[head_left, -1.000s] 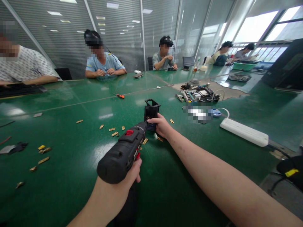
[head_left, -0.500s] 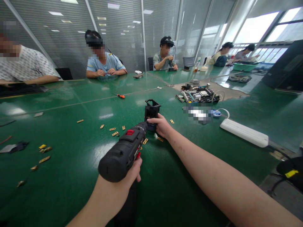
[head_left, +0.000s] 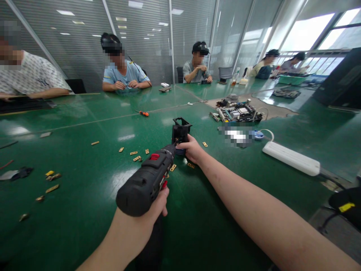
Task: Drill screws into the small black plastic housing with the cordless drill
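My left hand grips the handle of a black cordless drill with a red switch, its nose aimed away from me. The drill's tip meets a small black plastic box standing upright on the green table. My right hand holds that box by its lower front, fingers wrapped on it. Several small brass plates lie scattered on the table just left of the box, and more brass plates lie further left.
A white power strip lies to the right, a circuit board behind it, an orange screwdriver mid-table. Several people sit along the far side and left edge. A black chair stands at the right.
Almost nothing has moved; the view drifted slightly and the drill shifted a touch, still pressed at the black box held by my right hand.
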Action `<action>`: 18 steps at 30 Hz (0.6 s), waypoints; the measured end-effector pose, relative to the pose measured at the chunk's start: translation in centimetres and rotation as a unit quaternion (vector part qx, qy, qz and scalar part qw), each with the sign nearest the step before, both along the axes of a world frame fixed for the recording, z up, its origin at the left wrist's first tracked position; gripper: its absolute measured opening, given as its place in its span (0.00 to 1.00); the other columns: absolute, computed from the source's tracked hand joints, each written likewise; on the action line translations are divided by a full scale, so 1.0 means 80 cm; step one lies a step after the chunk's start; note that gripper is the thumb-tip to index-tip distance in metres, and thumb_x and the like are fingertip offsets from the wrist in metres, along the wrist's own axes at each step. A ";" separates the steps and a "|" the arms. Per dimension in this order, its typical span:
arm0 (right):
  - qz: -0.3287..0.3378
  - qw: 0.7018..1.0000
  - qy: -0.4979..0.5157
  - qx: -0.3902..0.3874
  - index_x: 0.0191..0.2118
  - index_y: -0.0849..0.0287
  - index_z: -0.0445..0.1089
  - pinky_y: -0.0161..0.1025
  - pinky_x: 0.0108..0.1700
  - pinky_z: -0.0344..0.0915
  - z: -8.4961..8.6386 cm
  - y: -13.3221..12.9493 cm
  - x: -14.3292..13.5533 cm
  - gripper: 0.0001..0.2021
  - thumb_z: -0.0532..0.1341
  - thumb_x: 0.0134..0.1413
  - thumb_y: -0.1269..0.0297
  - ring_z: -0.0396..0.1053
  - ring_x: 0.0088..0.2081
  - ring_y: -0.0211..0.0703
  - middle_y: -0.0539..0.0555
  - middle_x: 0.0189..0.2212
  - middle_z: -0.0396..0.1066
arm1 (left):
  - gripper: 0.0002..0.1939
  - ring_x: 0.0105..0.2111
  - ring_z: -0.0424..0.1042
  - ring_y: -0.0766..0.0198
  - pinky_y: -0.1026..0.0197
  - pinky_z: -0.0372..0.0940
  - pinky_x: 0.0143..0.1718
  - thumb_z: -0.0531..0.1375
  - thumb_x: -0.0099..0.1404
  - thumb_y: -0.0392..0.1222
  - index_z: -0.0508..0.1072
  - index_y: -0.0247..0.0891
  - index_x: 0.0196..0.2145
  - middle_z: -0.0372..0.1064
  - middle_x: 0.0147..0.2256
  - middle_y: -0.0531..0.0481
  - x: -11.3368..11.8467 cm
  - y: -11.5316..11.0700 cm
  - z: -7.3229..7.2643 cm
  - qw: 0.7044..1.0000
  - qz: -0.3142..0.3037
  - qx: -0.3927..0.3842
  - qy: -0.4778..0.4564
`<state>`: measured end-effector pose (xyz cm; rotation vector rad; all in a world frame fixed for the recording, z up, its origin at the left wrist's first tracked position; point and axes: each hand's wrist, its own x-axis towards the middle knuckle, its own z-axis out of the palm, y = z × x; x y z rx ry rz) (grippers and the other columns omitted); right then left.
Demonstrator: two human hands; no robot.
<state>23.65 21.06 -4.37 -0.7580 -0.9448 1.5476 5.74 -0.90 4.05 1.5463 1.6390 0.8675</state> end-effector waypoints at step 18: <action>-0.025 0.996 -0.077 0.025 0.41 0.55 0.75 0.49 0.52 0.73 -0.006 0.003 -0.003 0.29 0.77 0.24 0.72 0.76 0.41 0.48 0.47 0.36 0.80 | 0.24 0.32 0.78 0.51 0.48 0.65 0.50 0.59 0.70 0.59 0.73 0.48 0.20 0.76 0.23 0.56 0.007 -0.007 0.018 1.000 0.013 -0.011 0.007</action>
